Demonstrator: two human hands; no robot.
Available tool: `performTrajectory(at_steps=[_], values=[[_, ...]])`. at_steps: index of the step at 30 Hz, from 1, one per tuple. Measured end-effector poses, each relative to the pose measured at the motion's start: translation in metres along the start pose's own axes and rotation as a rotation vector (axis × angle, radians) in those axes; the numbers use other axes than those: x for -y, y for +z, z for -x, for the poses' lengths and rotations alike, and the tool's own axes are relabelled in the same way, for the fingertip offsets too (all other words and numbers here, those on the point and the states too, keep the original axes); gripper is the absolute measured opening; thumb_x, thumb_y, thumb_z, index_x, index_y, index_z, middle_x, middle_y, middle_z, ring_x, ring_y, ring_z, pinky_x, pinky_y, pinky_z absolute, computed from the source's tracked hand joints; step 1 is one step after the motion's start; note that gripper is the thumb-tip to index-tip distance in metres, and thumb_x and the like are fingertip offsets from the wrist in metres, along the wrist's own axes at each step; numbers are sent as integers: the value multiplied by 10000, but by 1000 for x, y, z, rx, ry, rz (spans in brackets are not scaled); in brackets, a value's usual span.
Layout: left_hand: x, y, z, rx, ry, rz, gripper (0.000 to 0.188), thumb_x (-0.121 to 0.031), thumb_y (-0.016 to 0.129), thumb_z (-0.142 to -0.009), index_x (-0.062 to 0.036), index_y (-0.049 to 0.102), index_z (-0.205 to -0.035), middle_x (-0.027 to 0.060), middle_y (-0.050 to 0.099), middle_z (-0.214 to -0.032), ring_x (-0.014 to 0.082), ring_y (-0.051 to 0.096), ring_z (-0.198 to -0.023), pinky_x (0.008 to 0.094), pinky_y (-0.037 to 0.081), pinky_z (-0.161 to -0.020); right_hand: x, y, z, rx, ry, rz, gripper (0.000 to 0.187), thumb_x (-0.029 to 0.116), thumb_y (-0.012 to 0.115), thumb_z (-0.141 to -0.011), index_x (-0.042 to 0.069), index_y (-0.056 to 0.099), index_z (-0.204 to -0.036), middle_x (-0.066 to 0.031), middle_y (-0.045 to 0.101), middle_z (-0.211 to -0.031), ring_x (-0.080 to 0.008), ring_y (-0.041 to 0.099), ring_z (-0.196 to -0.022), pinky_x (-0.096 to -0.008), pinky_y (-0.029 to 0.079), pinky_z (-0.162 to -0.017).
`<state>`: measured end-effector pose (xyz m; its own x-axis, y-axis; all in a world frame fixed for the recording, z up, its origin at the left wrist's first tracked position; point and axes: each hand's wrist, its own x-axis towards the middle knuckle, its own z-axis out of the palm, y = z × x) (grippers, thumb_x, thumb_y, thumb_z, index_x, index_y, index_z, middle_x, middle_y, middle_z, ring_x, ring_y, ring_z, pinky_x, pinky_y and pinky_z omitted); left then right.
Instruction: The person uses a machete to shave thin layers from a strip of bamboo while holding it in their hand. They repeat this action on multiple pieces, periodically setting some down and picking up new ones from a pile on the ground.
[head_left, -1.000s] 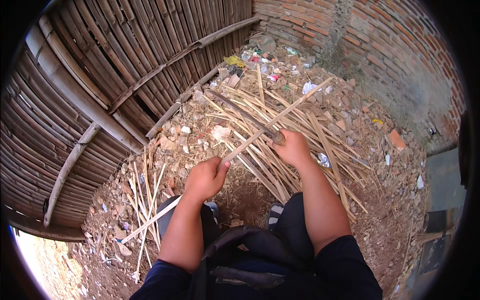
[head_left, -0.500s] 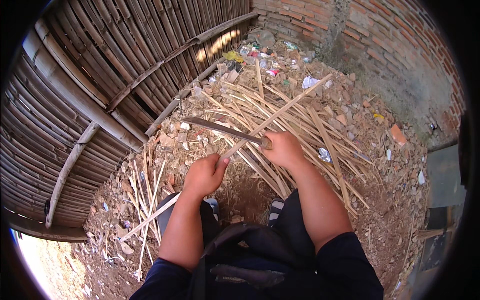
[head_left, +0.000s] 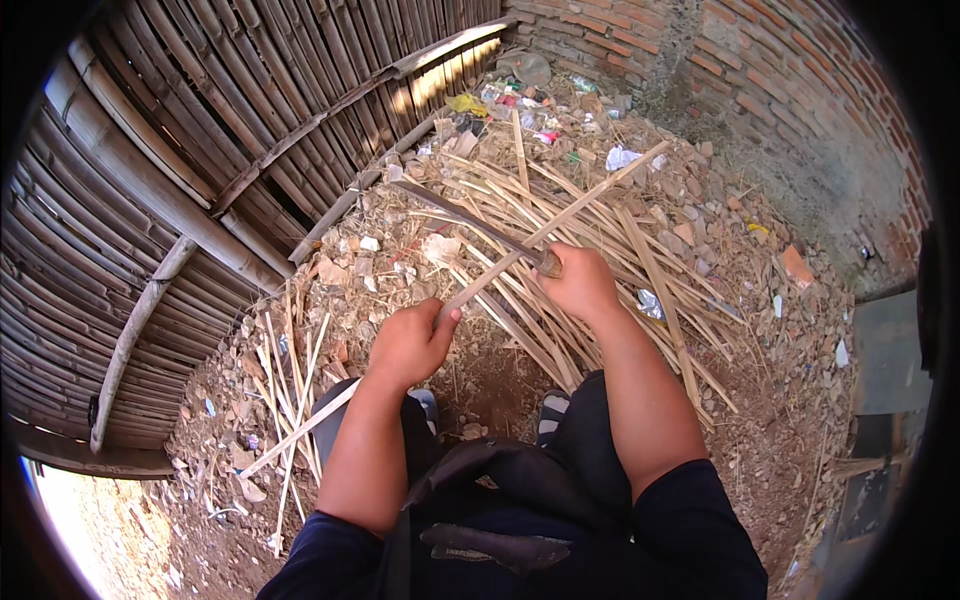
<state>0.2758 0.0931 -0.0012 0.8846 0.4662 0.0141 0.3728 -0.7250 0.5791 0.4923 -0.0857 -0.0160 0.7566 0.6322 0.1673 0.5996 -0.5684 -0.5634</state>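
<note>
My left hand [head_left: 410, 342] is closed round a long bamboo strip [head_left: 590, 200], thumb lying along it. The strip slants up and away to the right; behind the hand its end shows past my left forearm. In my right hand [head_left: 582, 285] is the wooden handle of a machete [head_left: 470, 222]. Its dark blade points to the far left and crosses the strip beside the handle, seeming to touch it. Beneath both lies a loose heap of pale bamboo strips [head_left: 660, 280] on the ground. A smaller bunch of strips [head_left: 290, 400] lies left of my left knee.
A bamboo-slat wall [head_left: 130, 250] with poles stands on the left, a brick wall [head_left: 800, 110] at the back right. Litter and plastic scraps [head_left: 530, 110] lie in the far corner. Rubble and broken brick [head_left: 797, 266] cover the soil. A grey panel [head_left: 885, 350] is at the right edge.
My right hand has shifted slightly right and nearer, and the machete's tip has swung farther away and to the right. My left hand keeps hold of the strip almost in place.
</note>
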Motion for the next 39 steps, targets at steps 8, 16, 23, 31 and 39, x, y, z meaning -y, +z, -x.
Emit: performTrajectory(at_steps=[8,16,23,31,39], values=[[3,2,0,-6,-3,11,430,-420,573,-1030,-20,652,-895,257,671,-806,480,658,-814,556,508,-740,5,-5,1,64,-40,11,340,328,801,-829,70,742,-1043,-197,706,-832,-399,685,-802,-476,530,-723],[3,4,-2,1,11,-2,428,-417,572,-1028,-19,656,-894,261,672,-810,482,658,-819,558,509,-745,5,-3,3,86,-6,30,305,325,797,-830,96,748,-1027,-174,686,-771,-380,672,-747,-472,522,-691],[3,3,-1,10,-3,-13,414,-410,591,-1014,-21,659,-891,254,678,-806,469,667,-813,554,513,-748,15,-11,4,105,14,14,336,336,800,-831,97,759,-1064,-169,693,-767,-370,680,-742,-464,522,-688],[2,2,-2,28,-3,-26,416,-420,607,-1003,-23,662,-893,243,683,-803,459,675,-812,547,519,-747,9,-7,4,111,3,5,352,341,801,-835,101,761,-1089,-169,696,-771,-367,684,-746,-458,528,-697],[1,1,-1,38,-17,-27,423,-435,625,-993,-23,668,-908,229,688,-800,445,684,-812,533,528,-748,20,-14,3,190,49,33,301,295,781,-843,115,746,-1081,-177,715,-865,-378,695,-836,-477,540,-749]])
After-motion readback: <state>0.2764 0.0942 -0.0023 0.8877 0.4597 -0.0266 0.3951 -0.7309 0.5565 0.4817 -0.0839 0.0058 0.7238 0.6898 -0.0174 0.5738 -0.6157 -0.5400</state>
